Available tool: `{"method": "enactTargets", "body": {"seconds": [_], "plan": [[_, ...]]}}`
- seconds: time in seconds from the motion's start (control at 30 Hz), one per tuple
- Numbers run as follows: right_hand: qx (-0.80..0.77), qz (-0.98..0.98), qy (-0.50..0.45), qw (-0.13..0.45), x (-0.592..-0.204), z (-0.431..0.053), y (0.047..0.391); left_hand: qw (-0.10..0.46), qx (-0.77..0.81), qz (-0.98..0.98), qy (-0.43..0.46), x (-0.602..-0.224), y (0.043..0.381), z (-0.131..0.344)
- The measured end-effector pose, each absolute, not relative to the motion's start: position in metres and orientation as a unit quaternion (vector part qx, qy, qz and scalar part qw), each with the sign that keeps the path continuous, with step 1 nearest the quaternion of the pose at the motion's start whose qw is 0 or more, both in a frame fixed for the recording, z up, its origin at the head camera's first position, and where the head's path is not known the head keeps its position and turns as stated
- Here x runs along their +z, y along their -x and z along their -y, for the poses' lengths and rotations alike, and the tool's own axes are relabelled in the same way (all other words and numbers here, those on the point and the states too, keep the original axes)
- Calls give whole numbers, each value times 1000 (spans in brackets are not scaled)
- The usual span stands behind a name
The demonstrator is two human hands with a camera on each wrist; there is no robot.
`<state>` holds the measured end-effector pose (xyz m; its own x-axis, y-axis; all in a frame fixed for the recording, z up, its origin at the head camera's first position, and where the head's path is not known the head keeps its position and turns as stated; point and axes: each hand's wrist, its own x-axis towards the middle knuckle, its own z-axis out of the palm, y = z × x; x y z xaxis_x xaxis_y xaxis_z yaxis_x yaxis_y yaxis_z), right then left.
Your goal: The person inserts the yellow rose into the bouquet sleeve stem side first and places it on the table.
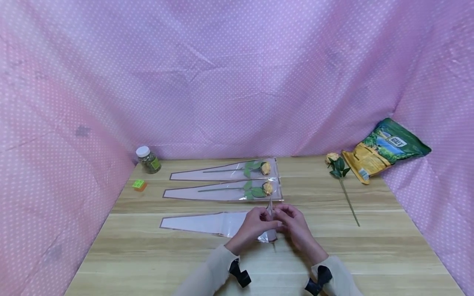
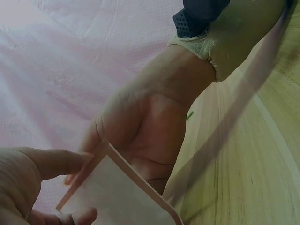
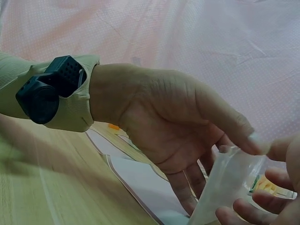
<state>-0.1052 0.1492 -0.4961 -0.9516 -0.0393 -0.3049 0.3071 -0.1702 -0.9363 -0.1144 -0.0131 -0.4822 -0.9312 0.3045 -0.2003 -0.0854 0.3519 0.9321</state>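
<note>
In the head view, a long tapered flower sleeve [image 1: 200, 223], white with a brown border, lies with its narrow end pointing left. Its wide right end is bent up between both hands. My left hand [image 1: 255, 224] pinches the raised edge from the left, thumb on top. From the right, my right hand [image 1: 296, 226] pinches the same edge, thumb tips close together. The left wrist view shows the corner of the sleeve [image 2: 126, 192] between the hands. In the right wrist view the raised end of the sleeve [image 3: 225, 183] looks clear and glossy.
Behind lie two sleeves, each holding a yellow rose [image 1: 267, 188] [image 1: 265, 168]. A loose yellow rose [image 1: 338, 166] lies at right beside a green and yellow bag [image 1: 389, 148]. At the back left are a white-lidded jar [image 1: 149, 160] and a small green-orange block [image 1: 139, 185].
</note>
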Motion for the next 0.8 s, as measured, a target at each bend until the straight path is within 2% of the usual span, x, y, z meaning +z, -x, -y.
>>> {"method": "enactTargets", "body": {"seconds": [0.43, 0.8], "plan": [[-783, -601, -98, 127, -496, -151, 106, 178, 591, -784, -67, -486, 116, 17], [-740, -659, -102, 92, -498, -145, 107, 163, 597, -783, -64, -488, 118, 18]]}}
